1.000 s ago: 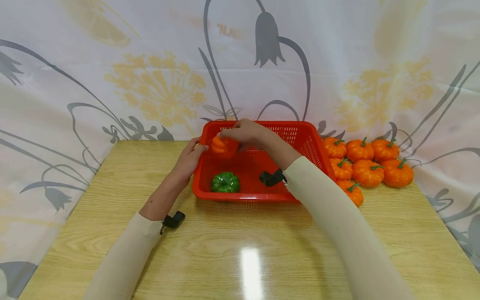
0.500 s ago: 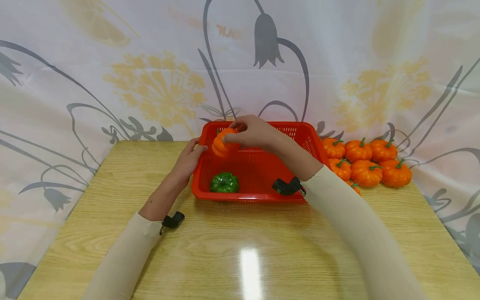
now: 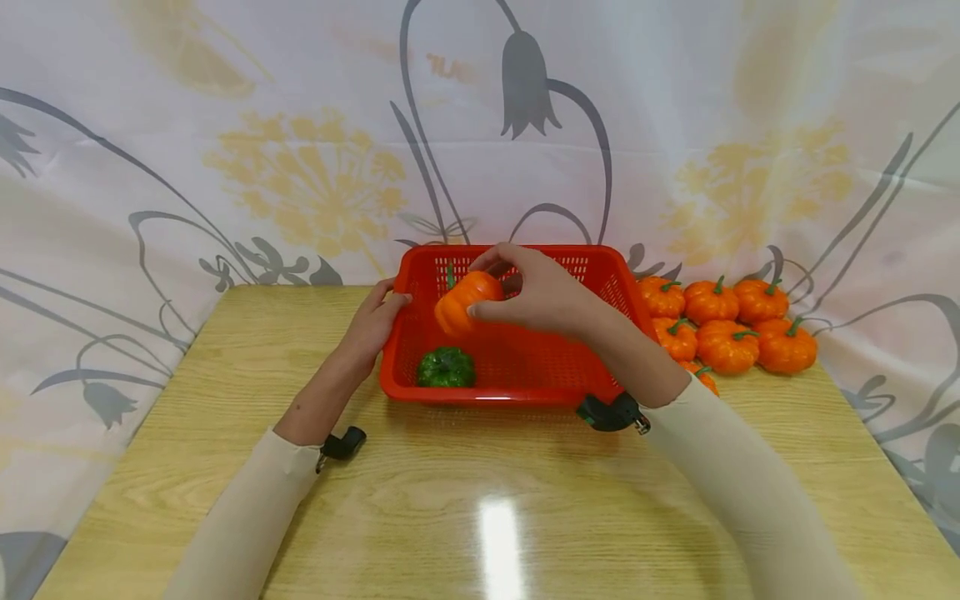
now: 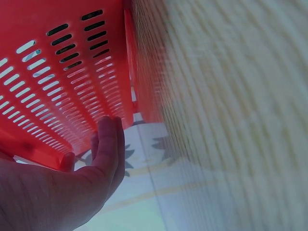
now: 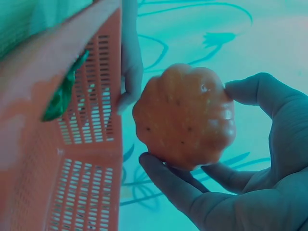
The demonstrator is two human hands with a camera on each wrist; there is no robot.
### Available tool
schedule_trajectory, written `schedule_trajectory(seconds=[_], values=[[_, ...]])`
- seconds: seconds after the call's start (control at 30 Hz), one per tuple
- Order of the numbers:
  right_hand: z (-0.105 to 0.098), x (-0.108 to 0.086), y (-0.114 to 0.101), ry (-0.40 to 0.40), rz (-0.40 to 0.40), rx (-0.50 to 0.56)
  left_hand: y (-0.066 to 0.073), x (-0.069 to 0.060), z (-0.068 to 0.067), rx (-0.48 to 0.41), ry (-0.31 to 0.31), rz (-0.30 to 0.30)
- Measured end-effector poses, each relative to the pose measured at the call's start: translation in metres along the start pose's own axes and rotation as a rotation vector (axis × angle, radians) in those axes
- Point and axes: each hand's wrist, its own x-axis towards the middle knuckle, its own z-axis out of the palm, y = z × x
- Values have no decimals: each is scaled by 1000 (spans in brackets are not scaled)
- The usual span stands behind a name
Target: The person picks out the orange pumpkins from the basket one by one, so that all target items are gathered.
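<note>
My right hand (image 3: 543, 292) holds an orange toy pumpkin (image 3: 467, 305) above the left half of a red plastic basket (image 3: 517, 395). The pumpkin is tilted, its green stem toward the back left. In the right wrist view, thumb and fingers pinch the pumpkin (image 5: 183, 118) from opposite sides, and its ribbed underside faces the camera. My left hand (image 3: 372, 323) grips the basket's left rim, thumb over the edge and fingers along the outer wall, as the left wrist view shows of that hand (image 4: 91, 173). A shiny green pumpkin (image 3: 446, 367) sits in the basket's front left corner.
Several orange pumpkins (image 3: 727, 346) with green stems stand in rows right of the basket, one partly hidden by my right forearm. All rest on a wooden table (image 3: 420, 500). Behind it hangs a floral-printed curtain (image 3: 322, 167). A small black camera is on each wrist.
The right hand, still holding the orange pumpkin, has shifted slightly right, its wrist swinging right and toward me. The pumpkin has turned so more of it shows. The left hand stays on the rim.
</note>
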Motion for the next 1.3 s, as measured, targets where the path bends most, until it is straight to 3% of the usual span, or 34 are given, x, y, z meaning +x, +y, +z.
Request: schedule_trajectory(seconds=[0.53, 1.0, 1.3], values=[[12, -55, 28, 90, -161, 196, 0, 0, -1, 0, -4, 14], [5, -97, 72, 167, -232, 216, -1, 1, 0, -2, 7, 18], [-3, -118, 93, 191, -338, 222, -2, 1, 1, -7, 11, 14]])
